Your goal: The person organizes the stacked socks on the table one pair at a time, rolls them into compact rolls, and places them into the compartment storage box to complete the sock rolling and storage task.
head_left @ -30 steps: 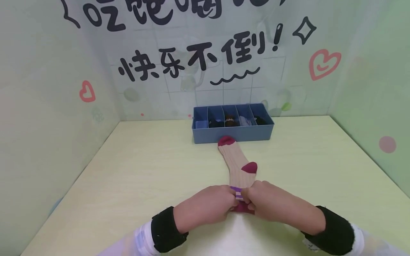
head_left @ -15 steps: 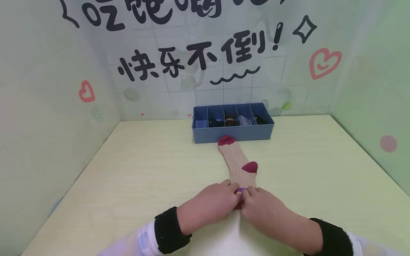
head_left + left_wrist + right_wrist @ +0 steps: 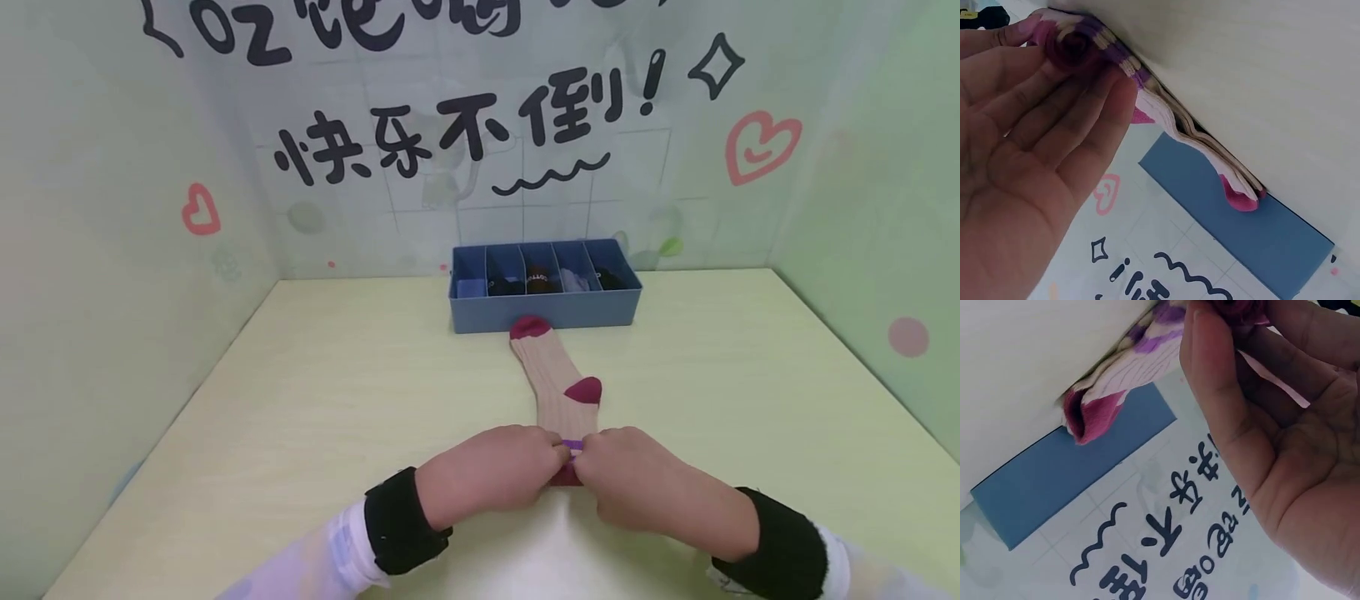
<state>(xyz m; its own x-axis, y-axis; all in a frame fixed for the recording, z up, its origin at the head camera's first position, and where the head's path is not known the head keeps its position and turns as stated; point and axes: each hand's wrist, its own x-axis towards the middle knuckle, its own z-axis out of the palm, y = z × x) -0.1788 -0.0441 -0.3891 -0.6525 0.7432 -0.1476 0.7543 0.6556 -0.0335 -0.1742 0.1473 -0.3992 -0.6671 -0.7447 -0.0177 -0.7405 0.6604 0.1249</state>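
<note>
A pair of pink ribbed socks [image 3: 553,379] lies stacked flat on the table, with magenta toes and heels and purple stripes near the cuff. The toe end points away, up to the front of a blue box. In the left wrist view the cuff is wound into a magenta roll [image 3: 1075,47], and several fabric layers show along the side. My left hand [image 3: 498,467] grips the left end of this roll, thumb and fingers round it. The right hand [image 3: 645,479] grips the right end, fingers bent over the cuff. Both hands meet closely, hiding much of the roll.
The blue box [image 3: 543,314] stands at the back of the pale wooden table [image 3: 360,375]. It has several compartments, most holding dark, brown or light folded items. Printed walls enclose the table at the back [image 3: 337,237] and both sides.
The cuff edge has moved slightly away from me as the roll takes in more of the striped part. My fingers loosened and spread midway, then curled in again. The box stayed put.
</note>
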